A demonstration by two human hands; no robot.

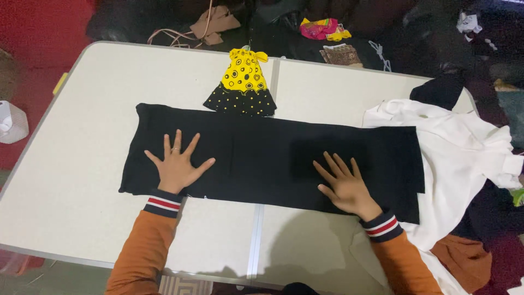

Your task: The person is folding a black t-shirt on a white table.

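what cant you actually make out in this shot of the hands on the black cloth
- Head view: the table under the black cloth is covered; what kind of garment it is cannot be told.
- The white garment is partly under the black cloth and cut off at the right edge.
- The cloth beneath the left hand and right hand is hidden by the flat palms.
- The dark pile beyond the yellow dress is too dim to identify.
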